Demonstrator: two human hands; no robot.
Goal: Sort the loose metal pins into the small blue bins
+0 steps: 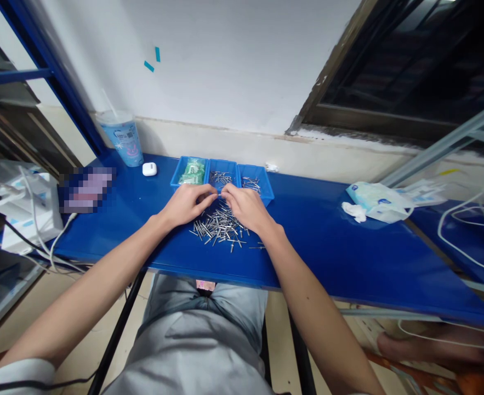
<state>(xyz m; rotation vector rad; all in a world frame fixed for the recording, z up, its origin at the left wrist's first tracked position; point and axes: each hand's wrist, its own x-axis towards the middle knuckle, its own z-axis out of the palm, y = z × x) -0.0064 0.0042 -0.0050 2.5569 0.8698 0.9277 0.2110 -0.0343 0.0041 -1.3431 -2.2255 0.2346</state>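
Observation:
My left hand (pixel 189 204) and my right hand (pixel 246 206) meet above a loose pile of blind rivets (pixel 219 226) on the blue table. Both are closed, with fingertips pinched together almost touching. Whatever small thing lies between the fingertips is too small and covered to make out. Just beyond the hands stand three joined blue bins. The left bin (pixel 173 174) holds green-and-white packets (pixel 193 171). Loose rivets lie in the middle bin (pixel 224 164) and the right bin (pixel 268 189). My fingers partly hide the front of the bins.
On the left of the blue table (pixel 328 247) stand a lidded cup with a straw (pixel 122 140), a white earphone case (pixel 149 169), a blurred-out object (pixel 89 189) and a white power strip with cables (pixel 34 208). A tissue pack (pixel 379 202) lies at the right, near white cables (pixel 463 241).

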